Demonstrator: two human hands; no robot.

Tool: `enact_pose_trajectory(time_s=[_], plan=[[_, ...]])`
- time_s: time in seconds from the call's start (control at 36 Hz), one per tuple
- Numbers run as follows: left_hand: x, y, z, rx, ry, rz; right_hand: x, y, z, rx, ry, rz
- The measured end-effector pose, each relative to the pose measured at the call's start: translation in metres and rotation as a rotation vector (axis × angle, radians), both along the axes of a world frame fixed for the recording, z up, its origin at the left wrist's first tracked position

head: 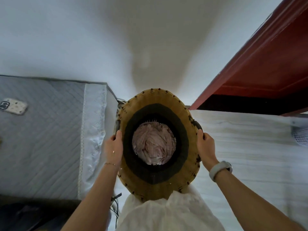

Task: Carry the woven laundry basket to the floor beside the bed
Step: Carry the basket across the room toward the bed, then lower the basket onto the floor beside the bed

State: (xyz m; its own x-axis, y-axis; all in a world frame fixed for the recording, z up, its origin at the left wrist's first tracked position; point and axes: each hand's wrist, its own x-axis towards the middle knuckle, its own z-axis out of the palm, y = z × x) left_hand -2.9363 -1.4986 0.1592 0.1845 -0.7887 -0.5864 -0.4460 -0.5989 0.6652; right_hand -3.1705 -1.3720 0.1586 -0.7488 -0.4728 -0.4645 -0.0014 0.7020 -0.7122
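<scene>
I look straight down into the woven laundry basket (155,97), tan wicker with a dark inner band and pale pink cloth (154,145) bunched at its bottom. My left hand (114,147) grips the dark handle on its left side. My right hand (205,148), a white watch on the wrist, grips the handle on the right. The basket is held in front of my body, right beside the bed (43,130), which has a grey quilted mattress and a white lace trim. Whether the basket touches the floor is hidden.
A phone in a pale case (14,106) lies on the mattress. A dark red door (260,64) stands open at the right. White wall rises ahead, pale wood-look floor (250,147) spreads right, and dark cables (115,204) lie by the bed's foot.
</scene>
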Motion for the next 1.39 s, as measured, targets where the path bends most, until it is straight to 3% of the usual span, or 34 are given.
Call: enact_pose_trajectory(time_s=[0.31, 0.69, 0.83, 0.89, 0.94, 1.03, 1.17, 1.39], plan=[[-0.025, -0.089, -0.085, 0.254, 0.057, -0.005, -0.027, -0.118, -0.069, 0.145, 0.057, 0.085], [-0.051, -0.133, -0.195, 0.288, 0.028, -0.035, -0.06, -0.156, -0.187, 0.255, 0.019, 0.114], [-0.059, -0.148, -0.215, 0.124, -0.282, -0.241, -0.053, -0.161, -0.204, 0.144, 0.045, 0.021], [-0.064, -0.157, -0.222, -0.013, -0.519, -0.426, -0.048, -0.154, -0.21, 0.103, 0.098, -0.019], [-0.071, -0.165, -0.227, -0.165, -0.643, -0.655, -0.039, -0.14, -0.219, 0.127, 0.125, -0.087], [-0.088, -0.18, -0.241, -0.234, -0.655, -0.911, -0.017, -0.113, -0.234, 0.283, 0.053, -0.224], [-0.106, -0.218, -0.278, -0.119, -0.682, -1.039, 0.013, -0.082, -0.261, 0.533, -0.262, -0.38], [-0.111, -0.249, -0.304, -0.014, -0.597, -0.942, 0.015, -0.083, -0.273, 0.572, -0.111, -0.436]])
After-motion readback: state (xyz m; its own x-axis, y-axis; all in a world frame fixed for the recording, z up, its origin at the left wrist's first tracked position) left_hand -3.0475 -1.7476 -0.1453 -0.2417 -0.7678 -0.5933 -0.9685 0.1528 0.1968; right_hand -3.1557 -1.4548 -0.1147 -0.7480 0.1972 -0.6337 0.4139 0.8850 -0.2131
